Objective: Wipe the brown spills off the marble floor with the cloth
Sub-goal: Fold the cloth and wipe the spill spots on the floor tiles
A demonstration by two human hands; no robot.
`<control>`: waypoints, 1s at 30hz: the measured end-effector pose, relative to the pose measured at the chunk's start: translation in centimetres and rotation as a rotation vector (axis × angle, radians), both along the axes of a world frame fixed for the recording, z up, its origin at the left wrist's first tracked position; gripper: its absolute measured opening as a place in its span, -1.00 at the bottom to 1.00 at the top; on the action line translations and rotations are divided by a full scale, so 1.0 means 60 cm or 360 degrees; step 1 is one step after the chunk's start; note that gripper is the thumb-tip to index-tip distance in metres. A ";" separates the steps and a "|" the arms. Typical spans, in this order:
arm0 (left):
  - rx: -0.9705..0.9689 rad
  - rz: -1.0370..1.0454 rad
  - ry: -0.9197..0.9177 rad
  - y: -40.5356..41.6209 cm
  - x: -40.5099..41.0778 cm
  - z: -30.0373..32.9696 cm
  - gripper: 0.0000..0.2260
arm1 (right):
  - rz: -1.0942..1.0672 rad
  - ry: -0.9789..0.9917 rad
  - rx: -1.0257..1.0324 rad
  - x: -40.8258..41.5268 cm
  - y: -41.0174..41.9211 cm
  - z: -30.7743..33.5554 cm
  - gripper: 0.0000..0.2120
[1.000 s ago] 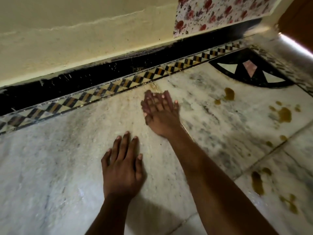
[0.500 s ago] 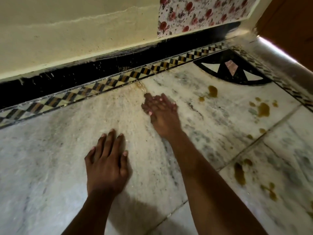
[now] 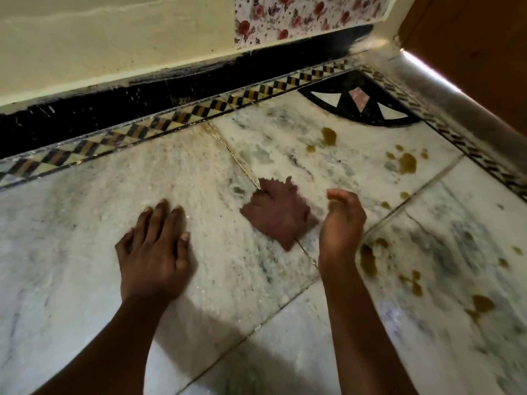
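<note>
A small reddish-brown cloth (image 3: 278,213) lies flat on the white marble floor (image 3: 71,252), across a tile joint. My right hand (image 3: 340,223) hovers just to the right of it, lifted off, fingers curled and apart, holding nothing. My left hand (image 3: 155,249) presses flat on the floor to the left of the cloth, fingers spread. Brown spills dot the floor to the right: one blob (image 3: 329,136) near the inlay, a cluster (image 3: 406,162) further right, a streak (image 3: 368,259) beside my right wrist and more drops (image 3: 482,303) at the lower right.
A checkered border strip (image 3: 171,121) and black skirting (image 3: 114,101) run along the cream wall behind. A black fan-shaped inlay (image 3: 362,109) fills the corner. A silvery threshold (image 3: 445,101) and a brown door (image 3: 470,47) bound the right side. Floral paper (image 3: 299,15) hangs on the wall.
My right hand has come off the cloth and moved right and nearer, leaving the cloth uncovered on the floor. My left hand stays flat. The view has shifted slightly.
</note>
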State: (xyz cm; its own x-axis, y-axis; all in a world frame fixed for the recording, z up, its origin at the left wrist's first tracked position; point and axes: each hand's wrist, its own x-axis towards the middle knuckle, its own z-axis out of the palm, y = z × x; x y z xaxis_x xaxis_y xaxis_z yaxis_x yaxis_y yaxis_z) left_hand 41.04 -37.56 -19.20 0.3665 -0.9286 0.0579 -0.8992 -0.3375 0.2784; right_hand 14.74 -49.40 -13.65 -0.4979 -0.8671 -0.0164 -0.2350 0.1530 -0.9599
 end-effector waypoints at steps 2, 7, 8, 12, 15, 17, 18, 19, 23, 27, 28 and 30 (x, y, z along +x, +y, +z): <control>0.0009 -0.0004 0.0006 0.000 0.001 0.002 -0.42 | -0.0305 0.0710 -0.0276 -0.004 0.020 -0.009 -0.76; -0.0018 0.0010 0.0022 0.001 -0.002 0.004 -0.42 | 0.1035 0.1407 -0.0412 0.074 0.006 -0.050 -0.64; -0.0019 0.0010 0.0020 0.000 -0.001 0.004 -0.42 | 0.1116 0.1600 -0.0210 0.081 -0.009 -0.068 -0.53; -0.0015 0.0022 -0.0003 0.001 -0.001 0.000 -0.43 | 0.1221 0.1856 0.0207 0.078 -0.023 -0.090 -0.30; -0.0036 0.0019 0.0007 0.000 -0.002 0.006 -0.43 | 0.1521 0.1862 0.0040 0.036 0.046 -0.084 -0.34; -0.0027 0.0015 0.0009 0.001 -0.003 0.007 -0.43 | 0.1347 0.1875 0.0182 -0.007 0.052 -0.089 -0.36; -0.0037 0.0020 0.0006 0.001 -0.001 0.007 -0.43 | 0.1125 0.1875 0.0303 -0.013 0.032 -0.091 -0.35; -0.0049 0.0015 0.0003 0.001 0.000 0.002 -0.44 | 0.0868 0.1824 0.0421 -0.008 0.006 -0.094 -0.34; -0.0065 0.0013 -0.0017 -0.002 0.004 -0.011 -0.44 | 0.0786 0.1585 0.0573 0.084 -0.087 -0.086 -0.30; -0.0053 -0.0001 0.0001 0.001 0.003 -0.001 -0.43 | 0.1459 0.1850 0.0075 0.065 0.047 -0.091 -0.33; -0.0045 0.0001 0.0013 0.001 0.003 0.000 -0.43 | 0.1491 0.1842 0.0064 0.027 0.082 -0.095 -0.35; -0.0039 0.0004 0.0012 0.001 0.001 -0.001 -0.43 | 0.1206 0.1869 0.0136 -0.037 0.095 -0.099 -0.37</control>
